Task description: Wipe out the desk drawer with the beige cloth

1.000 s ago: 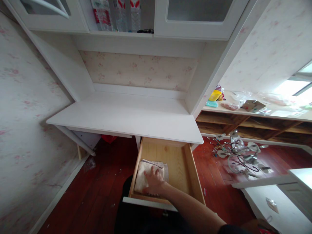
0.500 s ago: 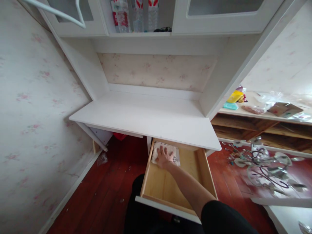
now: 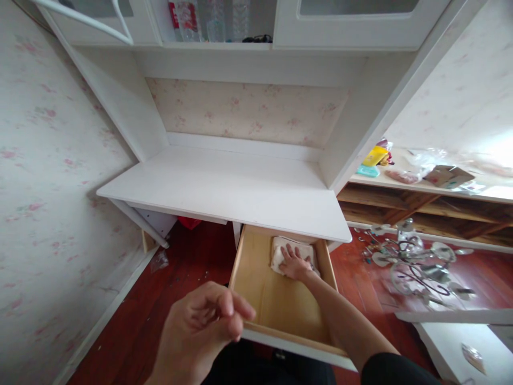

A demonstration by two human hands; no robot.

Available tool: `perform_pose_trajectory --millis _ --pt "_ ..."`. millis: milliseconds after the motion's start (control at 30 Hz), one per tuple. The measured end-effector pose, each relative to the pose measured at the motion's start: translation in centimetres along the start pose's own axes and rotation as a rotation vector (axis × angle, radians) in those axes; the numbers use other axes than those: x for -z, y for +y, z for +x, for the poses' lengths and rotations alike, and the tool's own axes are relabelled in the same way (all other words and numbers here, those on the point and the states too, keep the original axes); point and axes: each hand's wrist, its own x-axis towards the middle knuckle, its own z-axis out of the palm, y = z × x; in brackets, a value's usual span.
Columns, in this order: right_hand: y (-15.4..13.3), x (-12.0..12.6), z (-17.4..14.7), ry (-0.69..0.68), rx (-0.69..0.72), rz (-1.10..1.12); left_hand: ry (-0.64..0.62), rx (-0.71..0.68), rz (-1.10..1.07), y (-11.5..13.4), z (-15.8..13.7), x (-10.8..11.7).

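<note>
Under a white table [image 3: 224,187] set into a wall unit, a pine drawer [image 3: 260,299] stands pulled out, w/ a person's right hand [image 3: 294,263] pressed flat, fingers spread, on a folded cream cloth [image 3: 280,251] at the drawer's far right corner. That grip is open: palm down on the fabric, nothing pinched or lifted. Cloth lies against the back wall of the drawer, partly under the table's front edge; rest of the drawer floor shows bare wood.

Left hand [image 3: 200,331] hangs in the foreground, just left of the drawer's front rail, not touching it. Its grip is loosely curled, thumb resting toward the fingertips; it has hold of nothing visible.

Overhead, an open shelf btwn two glass-front cabinet doors carries clear plastic bottles [image 3: 188,18] w/ red-and-white labels; the writing on them is too blurred to read. A small dark item sits beside them on the shelf.

At right, a wooden side shelf [image 3: 420,192] holds a yellow packet [image 3: 374,156], a teal item, plastic bags & a cardboard box [image 3: 447,175]; no print legible on any. On the red-brown floor [image 3: 180,278] below it lies a chandelier [image 3: 409,262] w/ glass shades, well apart from the drawer. Floral wallpaper covers the walls.
</note>
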Motion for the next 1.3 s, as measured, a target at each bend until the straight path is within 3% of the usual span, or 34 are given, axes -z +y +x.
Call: perform_pose_trajectory --millis 133,233,300,400,533,767,1033,1167,1300 --pt "2.7 -0.1 -0.8 0.021 0.005 0.031 -0.223 0.09 -0.202 -2.8 2.1 -4.1" --pt "2.9 0.4 -1.3 0.02 0.053 0.072 -0.257 0.016 0.0 -6.8 0.2 -6.9" --pt "2.8 0.6 -1.8 0.014 0.089 0.104 -0.221 -0.115 0.218 -9.2 -1.4 -8.2" --pt "3.0 0.1 -3.2 -0.005 0.155 0.13 -0.207 -0.257 0.491 -11.0 -2.9 -9.0" --pt "3.2 -2.2 -6.2 -0.024 0.213 0.153 -0.208 -0.292 0.648 -11.1 -3.2 -9.4" --pt "2.3 -4.4 -11.6 -0.038 0.355 0.16 -0.212 -0.274 0.656 -11.1 -3.3 -9.5" --pt "2.0 -5.2 -12.2 -0.026 0.302 0.21 -0.159 -0.27 0.625 -11.2 -4.1 -9.5" --pt "-1.3 -5.7 -10.9 -0.008 0.298 0.179 -0.098 -0.307 0.642 -11.4 -4.1 -9.8" --pt "-7.3 -5.2 -9.4 0.012 0.351 0.151 -0.067 -0.361 0.671 -11.9 -4.0 -10.1"
